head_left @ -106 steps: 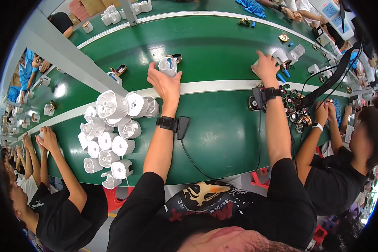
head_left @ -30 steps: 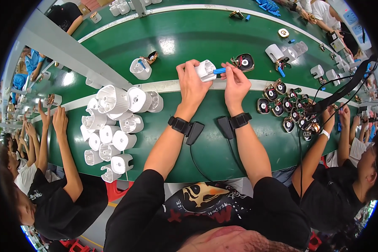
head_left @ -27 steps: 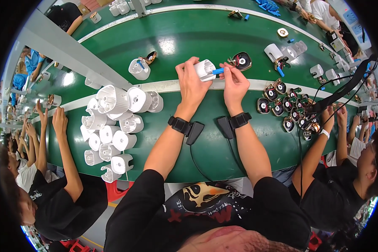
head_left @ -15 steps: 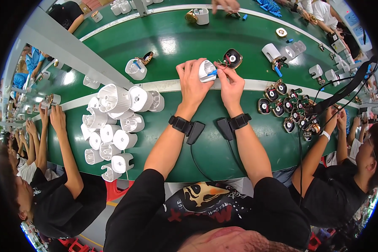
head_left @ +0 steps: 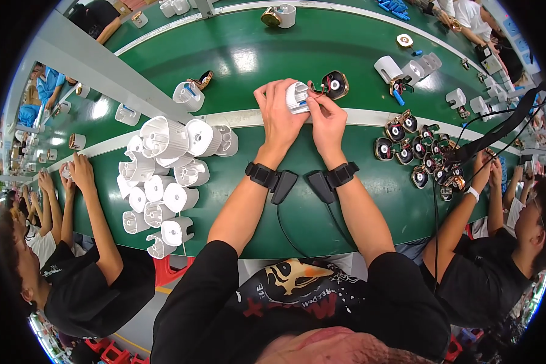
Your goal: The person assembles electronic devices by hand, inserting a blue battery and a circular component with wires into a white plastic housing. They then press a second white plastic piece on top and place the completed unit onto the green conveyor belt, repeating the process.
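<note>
My left hand (head_left: 277,112) is wrapped around a white plastic housing (head_left: 295,98), its open, ribbed end turned toward my right hand. Inside that opening, a blue cylindrical battery (head_left: 303,102) partly shows. The fingers of my right hand (head_left: 327,118) are pinched at the battery's end, against the housing's mouth, and partly hide it. Thin dark and red wires run from there to a round black speaker part with a gold rim (head_left: 335,85), which lies on the green surface just beyond my right hand.
White housings (head_left: 164,138) stand heaped on my left; several gold-rimmed speaker parts (head_left: 418,145) lie on my right near black cables (head_left: 497,133). A pale metal rail (head_left: 370,117) crosses the green bench, and a grey post (head_left: 121,67) rises at left. Co-workers sit on both sides.
My right hand has moved left, closer to the housing, and the blue battery sits deeper in it. A co-worker's hand at the far side has gone from view.
</note>
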Demonstrator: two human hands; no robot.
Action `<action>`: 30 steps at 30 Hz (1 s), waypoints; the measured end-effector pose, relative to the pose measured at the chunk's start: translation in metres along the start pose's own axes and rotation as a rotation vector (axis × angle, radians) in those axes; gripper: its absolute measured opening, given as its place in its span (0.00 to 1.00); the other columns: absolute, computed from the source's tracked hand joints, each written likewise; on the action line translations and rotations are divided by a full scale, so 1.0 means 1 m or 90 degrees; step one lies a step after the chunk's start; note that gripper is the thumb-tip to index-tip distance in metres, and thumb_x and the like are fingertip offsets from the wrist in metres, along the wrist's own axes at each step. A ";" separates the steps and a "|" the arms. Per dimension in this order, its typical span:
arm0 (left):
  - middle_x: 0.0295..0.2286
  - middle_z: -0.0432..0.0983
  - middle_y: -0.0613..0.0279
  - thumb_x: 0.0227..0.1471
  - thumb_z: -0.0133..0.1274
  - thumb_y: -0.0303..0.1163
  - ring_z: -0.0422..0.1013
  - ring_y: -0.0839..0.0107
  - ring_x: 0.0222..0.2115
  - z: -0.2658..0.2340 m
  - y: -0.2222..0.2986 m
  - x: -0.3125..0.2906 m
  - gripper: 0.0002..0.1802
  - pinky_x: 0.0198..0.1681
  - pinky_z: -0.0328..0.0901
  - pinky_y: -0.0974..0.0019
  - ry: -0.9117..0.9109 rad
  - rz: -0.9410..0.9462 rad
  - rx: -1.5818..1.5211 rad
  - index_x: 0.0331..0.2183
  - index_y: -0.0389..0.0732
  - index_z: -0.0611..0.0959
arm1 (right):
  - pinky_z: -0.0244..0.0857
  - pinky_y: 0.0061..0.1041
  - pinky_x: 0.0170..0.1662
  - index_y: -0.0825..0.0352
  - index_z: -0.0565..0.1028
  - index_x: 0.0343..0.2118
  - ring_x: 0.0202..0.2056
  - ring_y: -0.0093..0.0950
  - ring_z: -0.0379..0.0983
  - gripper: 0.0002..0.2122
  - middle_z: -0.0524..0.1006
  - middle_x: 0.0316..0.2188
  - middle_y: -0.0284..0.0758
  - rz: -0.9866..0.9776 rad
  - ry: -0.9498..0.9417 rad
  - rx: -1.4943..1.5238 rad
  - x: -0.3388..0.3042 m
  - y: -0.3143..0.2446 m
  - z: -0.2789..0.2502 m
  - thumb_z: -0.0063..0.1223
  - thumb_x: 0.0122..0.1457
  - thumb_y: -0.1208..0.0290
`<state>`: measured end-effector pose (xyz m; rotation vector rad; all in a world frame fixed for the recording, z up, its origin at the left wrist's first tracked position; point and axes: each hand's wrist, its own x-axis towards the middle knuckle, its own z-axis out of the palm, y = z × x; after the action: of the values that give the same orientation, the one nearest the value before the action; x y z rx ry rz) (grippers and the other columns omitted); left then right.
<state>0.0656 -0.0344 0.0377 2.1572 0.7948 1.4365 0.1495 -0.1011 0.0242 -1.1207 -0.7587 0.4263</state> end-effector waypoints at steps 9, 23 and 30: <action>0.44 0.69 0.54 0.35 0.65 0.27 0.60 0.52 0.46 0.006 0.011 -0.004 0.32 0.50 0.57 0.55 0.063 -0.004 0.007 0.46 0.39 0.74 | 0.59 0.27 0.59 0.75 0.66 0.58 0.56 0.28 0.65 0.19 0.70 0.56 0.43 0.069 0.085 0.173 -0.004 -0.017 0.031 0.41 0.67 0.73; 0.50 0.62 0.46 0.44 0.58 0.22 0.60 0.49 0.49 0.010 0.010 -0.017 0.38 0.52 0.54 0.52 -0.176 0.050 -0.105 0.56 0.34 0.61 | 0.62 0.29 0.56 0.73 0.70 0.51 0.51 0.31 0.70 0.20 0.73 0.50 0.42 0.180 0.045 0.254 0.013 -0.008 -0.001 0.32 0.64 0.66; 0.46 0.64 0.45 0.44 0.56 0.21 0.61 0.48 0.47 0.011 0.012 -0.019 0.37 0.50 0.55 0.52 -0.219 0.003 -0.042 0.56 0.34 0.60 | 0.67 0.27 0.48 0.74 0.75 0.42 0.42 0.28 0.74 0.17 0.77 0.41 0.38 0.228 0.102 0.221 0.012 0.001 -0.002 0.35 0.61 0.69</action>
<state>0.0727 -0.0569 0.0282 2.2680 0.6071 1.0344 0.1592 -0.0941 0.0270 -0.9467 -0.3240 0.7306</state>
